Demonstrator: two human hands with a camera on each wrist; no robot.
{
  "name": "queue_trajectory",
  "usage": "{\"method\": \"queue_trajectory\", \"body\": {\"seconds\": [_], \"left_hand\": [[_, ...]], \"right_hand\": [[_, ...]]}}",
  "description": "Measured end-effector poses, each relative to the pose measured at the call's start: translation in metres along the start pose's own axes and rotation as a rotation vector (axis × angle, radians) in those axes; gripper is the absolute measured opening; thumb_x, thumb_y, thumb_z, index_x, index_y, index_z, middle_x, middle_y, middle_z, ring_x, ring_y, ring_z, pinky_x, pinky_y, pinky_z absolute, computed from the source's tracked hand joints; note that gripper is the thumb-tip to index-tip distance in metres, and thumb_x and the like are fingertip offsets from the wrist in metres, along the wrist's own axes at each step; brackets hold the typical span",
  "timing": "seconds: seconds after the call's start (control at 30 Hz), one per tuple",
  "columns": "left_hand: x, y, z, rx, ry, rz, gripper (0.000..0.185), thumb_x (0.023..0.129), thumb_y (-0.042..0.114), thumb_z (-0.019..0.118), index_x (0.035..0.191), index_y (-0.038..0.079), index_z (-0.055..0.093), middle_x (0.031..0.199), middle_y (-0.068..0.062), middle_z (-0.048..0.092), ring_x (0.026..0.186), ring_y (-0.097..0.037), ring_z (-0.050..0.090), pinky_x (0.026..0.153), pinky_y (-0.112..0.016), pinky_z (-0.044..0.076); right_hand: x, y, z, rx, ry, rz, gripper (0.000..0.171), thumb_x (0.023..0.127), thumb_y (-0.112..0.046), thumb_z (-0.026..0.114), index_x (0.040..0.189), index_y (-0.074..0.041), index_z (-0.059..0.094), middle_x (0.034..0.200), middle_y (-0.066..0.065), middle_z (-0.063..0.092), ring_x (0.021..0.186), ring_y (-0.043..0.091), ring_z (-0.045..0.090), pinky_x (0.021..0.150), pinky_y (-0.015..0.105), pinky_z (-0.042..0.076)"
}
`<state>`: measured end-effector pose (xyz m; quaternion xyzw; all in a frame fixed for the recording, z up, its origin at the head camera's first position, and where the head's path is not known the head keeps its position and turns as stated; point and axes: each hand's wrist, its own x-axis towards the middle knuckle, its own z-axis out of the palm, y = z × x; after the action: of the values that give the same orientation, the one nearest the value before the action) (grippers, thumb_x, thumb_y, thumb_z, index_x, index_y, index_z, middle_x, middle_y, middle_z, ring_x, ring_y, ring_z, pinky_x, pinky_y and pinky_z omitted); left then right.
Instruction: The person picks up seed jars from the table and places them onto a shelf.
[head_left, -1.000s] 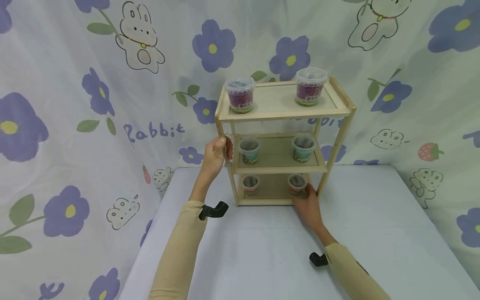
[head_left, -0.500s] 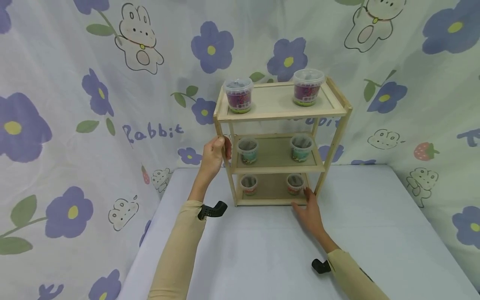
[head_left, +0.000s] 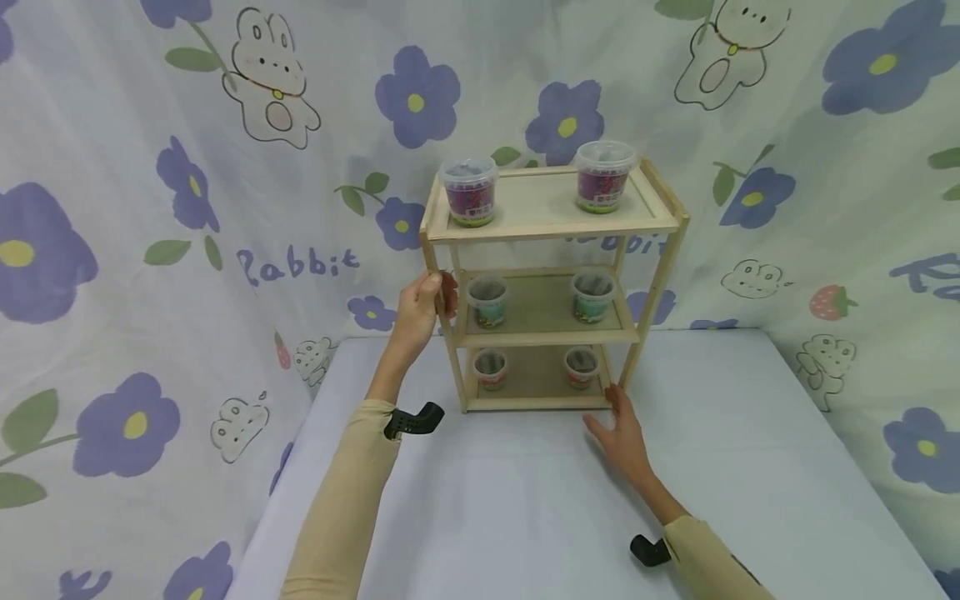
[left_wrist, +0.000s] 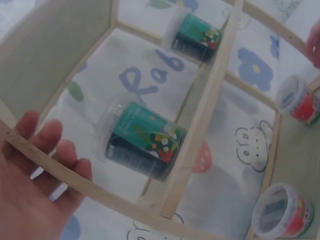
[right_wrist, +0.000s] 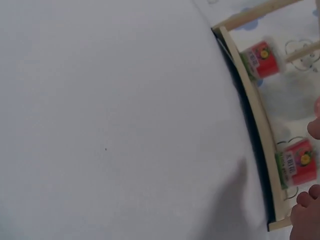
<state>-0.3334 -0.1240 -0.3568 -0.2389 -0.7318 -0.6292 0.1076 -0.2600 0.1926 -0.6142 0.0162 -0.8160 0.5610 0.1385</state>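
A three-tier wooden shelf rack (head_left: 555, 338) stands on the white table. My left hand (head_left: 420, 308) grips its left front post, and in the left wrist view the fingers (left_wrist: 50, 137) curl round that post. My right hand (head_left: 624, 433) is at the lower right front corner, thumb and fingers apart, fingertips by the post's foot; whether they touch it I cannot tell. The bottom tier bears two small red-labelled cups (head_left: 581, 371), (right_wrist: 300, 162). Two teal-labelled cups (head_left: 592, 298), (left_wrist: 145, 140) sit on the middle tier. Up top stand two larger purple-labelled tubs (head_left: 602, 179), (head_left: 470, 196).
A white cloth covers the table (head_left: 510, 500). Behind and to both sides hangs a curtain (head_left: 300, 192) with purple flowers and rabbits. Black brackets (head_left: 416, 421) stick out at both wrists.
My right hand has drawn back from the right bottom cup towards the front corner, its fingers spreading. The cup stays on its tier. My left hand keeps its grip; the whole view has shifted slightly.
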Motion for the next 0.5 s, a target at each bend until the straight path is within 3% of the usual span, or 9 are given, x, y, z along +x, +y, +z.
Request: {"method": "queue_trajectory", "body": {"seconds": [0.1, 0.23, 0.37, 0.5], "left_hand": [[0.004, -0.012, -0.002, 0.013, -0.011, -0.023, 0.042, 0.105, 0.023, 0.03, 0.11, -0.007, 0.058, 0.09, -0.037, 0.056, 0.079, -0.051, 0.054, 0.076, -0.056, 0.051], [0.004, -0.026, -0.008, 0.088, 0.003, -0.049, 0.045, 0.105, 0.027, 0.032, 0.131, -0.004, 0.051, 0.112, -0.032, 0.059, 0.099, -0.048, 0.058, 0.089, -0.057, 0.049], [-0.017, -0.037, -0.016, 0.208, 0.012, -0.097, 0.053, 0.105, 0.034, 0.037, 0.146, 0.001, 0.037, 0.132, -0.024, 0.054, 0.118, -0.041, 0.054, 0.1, -0.056, 0.044], [-0.05, -0.049, -0.024, 0.294, -0.032, -0.142, 0.06, 0.104, 0.039, 0.041, 0.153, 0.006, 0.03, 0.145, -0.02, 0.045, 0.133, -0.037, 0.043, 0.108, -0.058, 0.035]], "right_hand": [[-0.006, -0.009, -0.009, 0.009, -0.004, -0.016, 0.08, 0.091, -0.02, 0.072, 0.15, 0.004, 0.025, 0.15, 0.025, 0.038, 0.141, 0.038, 0.035, 0.118, 0.042, 0.026], [-0.013, -0.028, -0.023, 0.049, -0.003, -0.065, 0.076, 0.092, -0.018, 0.07, 0.151, 0.002, 0.027, 0.149, 0.023, 0.04, 0.141, 0.037, 0.036, 0.116, 0.017, 0.024], [-0.023, -0.049, -0.04, 0.067, 0.005, -0.13, 0.073, 0.093, -0.011, 0.069, 0.151, 0.001, 0.027, 0.147, 0.022, 0.043, 0.139, 0.035, 0.038, 0.109, 0.006, 0.024], [-0.032, -0.066, -0.063, 0.0, 0.037, -0.206, 0.071, 0.091, -0.003, 0.068, 0.151, -0.001, 0.03, 0.145, 0.022, 0.046, 0.139, 0.018, 0.041, 0.108, 0.006, 0.025]]}}
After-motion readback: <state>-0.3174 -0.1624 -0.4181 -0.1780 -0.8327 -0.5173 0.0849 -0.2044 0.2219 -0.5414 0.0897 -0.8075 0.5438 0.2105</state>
